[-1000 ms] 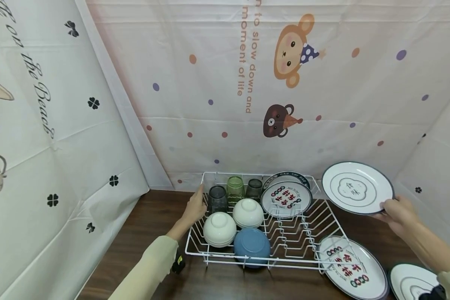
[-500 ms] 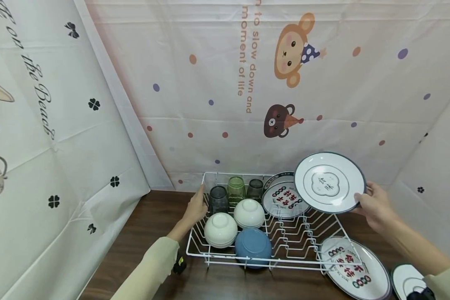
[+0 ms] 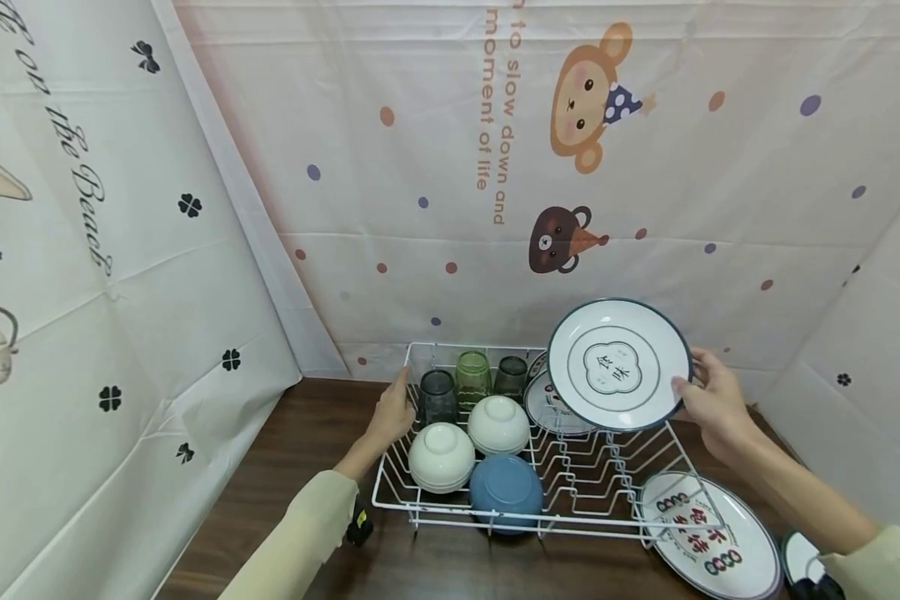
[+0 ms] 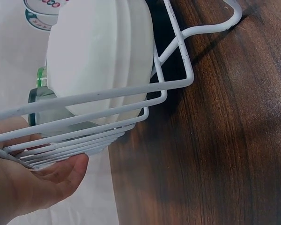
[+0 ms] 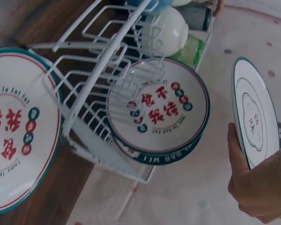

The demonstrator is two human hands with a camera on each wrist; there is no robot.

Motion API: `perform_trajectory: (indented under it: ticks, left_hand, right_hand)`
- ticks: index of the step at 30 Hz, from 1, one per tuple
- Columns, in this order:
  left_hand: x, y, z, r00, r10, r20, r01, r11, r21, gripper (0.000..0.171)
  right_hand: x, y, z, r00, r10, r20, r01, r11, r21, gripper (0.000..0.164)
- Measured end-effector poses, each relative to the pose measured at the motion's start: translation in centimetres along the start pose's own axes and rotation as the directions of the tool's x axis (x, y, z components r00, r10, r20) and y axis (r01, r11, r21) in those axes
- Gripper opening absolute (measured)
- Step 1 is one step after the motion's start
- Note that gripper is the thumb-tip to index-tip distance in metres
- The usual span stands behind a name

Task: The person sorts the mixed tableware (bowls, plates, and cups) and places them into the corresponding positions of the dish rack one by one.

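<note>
My right hand (image 3: 712,400) grips a white plate (image 3: 618,364) with a dark green rim by its right edge, thumb on the face with the flower-shaped print. That plate hangs over the back right of the white wire dish rack (image 3: 585,525), partly covering the printed plates (image 3: 558,408) standing there. In the right wrist view those plates (image 5: 159,108) lean in the rack's slots, apart from the held plate (image 5: 255,112). My left hand (image 3: 392,414) holds the rack's left side; in the left wrist view its fingers (image 4: 68,173) curl around the side wires.
Inside the rack are two white bowls (image 3: 442,457), a blue bowl (image 3: 506,487), a green glass (image 3: 472,375) and two dark glasses (image 3: 437,396). On the brown table, a red-printed plate (image 3: 720,542) lies right of the rack, beside another plate (image 3: 798,557) under the right sleeve.
My right hand has carried the plate leftward and slightly up, from beside the rack to over its back right part. The left hand stays on the rack's side.
</note>
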State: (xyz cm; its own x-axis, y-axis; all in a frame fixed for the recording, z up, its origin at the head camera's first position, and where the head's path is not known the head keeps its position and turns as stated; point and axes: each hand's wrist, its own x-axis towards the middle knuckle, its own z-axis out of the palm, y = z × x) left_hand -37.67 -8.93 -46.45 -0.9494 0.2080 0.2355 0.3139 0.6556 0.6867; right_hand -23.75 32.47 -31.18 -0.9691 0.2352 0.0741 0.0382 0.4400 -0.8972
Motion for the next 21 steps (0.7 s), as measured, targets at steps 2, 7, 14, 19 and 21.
perform_trajectory:
  ticks: [2,7,14,19,21]
  left_hand:
    - [0.0,0.1,0.1,1.000,-0.005,-0.027,0.005,1.000,0.001,0.065]
    - [0.1,0.6,0.0,0.999,-0.044,-0.018,0.044,0.998,0.044,0.058]
    - [0.2,4.1,-3.2,0.998,-0.049,-0.029,0.052,0.994,0.098,0.062]
    - [0.3,8.6,-5.5,0.993,0.104,-0.060,-0.099,0.992,0.081,0.065]
    - [0.1,10.5,-5.9,0.980,0.197,-0.039,-0.196,0.980,0.026,0.063]
  right_hand:
    - [-0.2,-0.2,0.4,1.000,-0.008,0.007,0.008,1.000,0.003,0.057]
    - [-0.8,-0.4,1.1,0.999,-0.027,0.031,0.026,1.000,0.013,0.055]
    - [-1.4,-0.4,2.0,0.996,-0.037,0.077,0.034,0.999,0.038,0.054]
    - [-1.6,-0.7,2.6,0.994,-0.036,0.104,0.033,0.999,0.034,0.055]
    - [-1.7,-0.9,3.0,0.993,-0.045,0.111,0.042,0.999,0.030,0.056]
